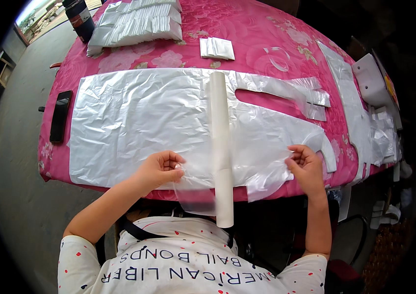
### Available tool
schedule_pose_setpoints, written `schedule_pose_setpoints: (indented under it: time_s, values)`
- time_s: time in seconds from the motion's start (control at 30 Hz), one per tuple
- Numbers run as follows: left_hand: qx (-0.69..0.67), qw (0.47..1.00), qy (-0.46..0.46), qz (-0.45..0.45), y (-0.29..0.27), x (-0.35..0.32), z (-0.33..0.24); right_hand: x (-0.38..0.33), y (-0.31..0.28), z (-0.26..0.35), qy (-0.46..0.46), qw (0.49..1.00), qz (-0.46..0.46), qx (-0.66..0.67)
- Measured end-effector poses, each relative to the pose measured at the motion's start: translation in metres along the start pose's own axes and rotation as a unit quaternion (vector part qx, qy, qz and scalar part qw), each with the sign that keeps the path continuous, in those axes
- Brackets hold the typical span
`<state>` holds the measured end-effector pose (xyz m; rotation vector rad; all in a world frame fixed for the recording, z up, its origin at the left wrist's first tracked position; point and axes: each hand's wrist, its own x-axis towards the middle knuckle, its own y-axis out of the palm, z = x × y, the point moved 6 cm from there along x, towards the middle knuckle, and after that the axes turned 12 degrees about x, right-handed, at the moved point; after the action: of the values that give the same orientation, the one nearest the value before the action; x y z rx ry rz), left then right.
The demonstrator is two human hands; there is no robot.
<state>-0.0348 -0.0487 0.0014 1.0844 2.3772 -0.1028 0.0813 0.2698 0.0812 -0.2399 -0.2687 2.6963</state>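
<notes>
A stack of thin whitish plastic sheets [134, 112], apron-like with curved cut-outs and strap ends at the right, lies flat on the table. Across it rests a long pale tube [220, 122], whose near end juts past the table edge. My left hand [163, 169] is left of the tube, its fingertips pinched on clear plastic film [195, 198] that drapes toward the tube. On the other side, my right hand [306, 169] pinches the edge of the plastic at the sheets' near right part. The film is blurred close to the tube.
A pink flowered cloth [257, 29] covers the table. At the back are a heap of folded plastic packets [142, 24], a smaller packet pile [217, 49] and a dark bottle [79, 19]. A phone [61, 117] lies left; more sheets [345, 93] and a white box [371, 78] stand right.
</notes>
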Motion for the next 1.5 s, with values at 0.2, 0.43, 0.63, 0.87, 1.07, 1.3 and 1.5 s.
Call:
schedule_pose_setpoints:
  time_s: [0.2, 0.43, 0.63, 0.87, 1.07, 1.3, 1.5]
  values:
    - [0.01, 0.999, 0.002, 0.033, 0.0, 0.008, -0.005, 0.0, -0.184, 0.017, -0.132, 0.828, -0.346, -0.42]
    - [0.026, 0.999, -0.018, 0.025, -0.008, 0.005, -0.007, -0.069, 0.049, 0.02, -0.144, 0.96, 0.005, -0.24]
    - [0.104, 0.994, -0.018, 0.001, -0.048, -0.009, -0.029, -0.091, 0.128, -0.035, 0.165, 0.941, 0.225, -0.189]
    - [0.288, 0.934, -0.02, -0.21, -0.184, -0.059, -0.031, -0.092, 0.119, -0.037, 0.216, 0.944, 0.222, -0.113]
    - [0.715, 0.568, 0.108, -0.393, -0.176, -0.071, -0.07, -0.094, 0.12, -0.035, 0.217, 0.945, 0.22, -0.103]
    - [0.604, 0.682, 0.353, -0.213, 0.001, -0.023, -0.116, -0.101, 0.114, -0.04, 0.249, 0.941, 0.2, -0.11]
    - [0.52, 0.762, 0.347, -0.165, 0.056, 0.05, -0.061, -0.109, 0.111, -0.045, 0.242, 0.945, 0.187, -0.115]
